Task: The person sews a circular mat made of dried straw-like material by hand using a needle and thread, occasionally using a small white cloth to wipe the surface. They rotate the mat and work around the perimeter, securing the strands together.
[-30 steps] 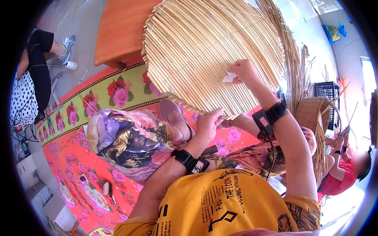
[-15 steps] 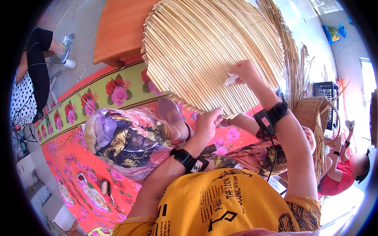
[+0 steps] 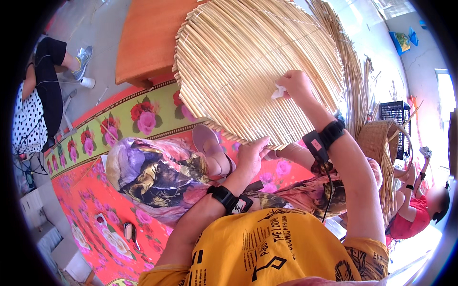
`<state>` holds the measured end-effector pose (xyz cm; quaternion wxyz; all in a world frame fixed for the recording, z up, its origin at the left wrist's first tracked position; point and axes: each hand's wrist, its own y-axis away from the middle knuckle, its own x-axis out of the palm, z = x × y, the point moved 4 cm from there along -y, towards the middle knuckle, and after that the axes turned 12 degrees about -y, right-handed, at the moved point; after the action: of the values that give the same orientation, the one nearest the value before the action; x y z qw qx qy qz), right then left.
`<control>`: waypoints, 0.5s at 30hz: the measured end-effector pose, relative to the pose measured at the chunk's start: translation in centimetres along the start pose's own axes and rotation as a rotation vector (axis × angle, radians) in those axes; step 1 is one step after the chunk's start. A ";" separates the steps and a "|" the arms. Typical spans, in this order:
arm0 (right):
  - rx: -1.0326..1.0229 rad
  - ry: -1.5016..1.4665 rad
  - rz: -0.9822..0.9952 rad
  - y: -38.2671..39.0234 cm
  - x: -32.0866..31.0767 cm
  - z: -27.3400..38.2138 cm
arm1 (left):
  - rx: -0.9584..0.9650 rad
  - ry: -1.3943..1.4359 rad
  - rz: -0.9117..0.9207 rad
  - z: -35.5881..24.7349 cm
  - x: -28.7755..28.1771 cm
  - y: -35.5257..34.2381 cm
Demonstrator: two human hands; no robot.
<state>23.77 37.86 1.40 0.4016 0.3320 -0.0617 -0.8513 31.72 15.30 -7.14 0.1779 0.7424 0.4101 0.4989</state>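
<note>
While the left hand [image 3: 250, 156] clasps the near edge of the mat [image 3: 238, 81], the right hand [image 3: 297, 86] pinches a wad [image 3: 277, 92] over its face, apparently wiping; the next stroke calls for steady bracing.

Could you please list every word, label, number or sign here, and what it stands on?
Yellow T-shirt: black lettering, not copied here; finest lines too small to read.
Left wrist device: dark mark on a pale label, not copied.
Right wrist device: pink label, too small to read.
</note>
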 end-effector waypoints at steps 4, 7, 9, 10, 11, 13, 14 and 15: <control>-0.026 0.072 -0.035 -0.7 0.1 0.3 | -0.001 0.005 0.023 0.3 -0.2 -0.2; -0.084 0.153 -0.099 -1.7 0.0 0.4 | -0.003 0.004 0.014 0.3 -0.1 -0.1; -0.146 0.230 -0.140 -2.4 -0.2 1.2 | -0.010 0.006 0.012 0.2 0.0 0.0; -0.193 0.232 -0.166 -2.6 -0.3 1.6 | -0.024 -0.002 0.002 0.2 0.0 -0.1; -0.212 0.236 -0.181 -3.0 -0.2 1.9 | -0.019 0.018 0.001 0.1 0.0 -0.1; -0.250 0.245 -0.213 -3.8 -0.1 2.5 | -0.011 0.058 -0.001 0.1 0.0 -0.1; -0.250 0.253 -0.220 -3.8 -0.1 2.7 | -0.014 0.053 0.001 0.1 0.0 -0.1; -0.273 0.252 -0.228 -3.7 -0.1 2.5 | -0.017 0.054 0.000 0.1 0.0 0.0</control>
<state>19.92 40.04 2.03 0.3483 0.3834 0.1428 -0.8434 31.82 15.36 -7.21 0.1731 0.7272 0.4105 0.5221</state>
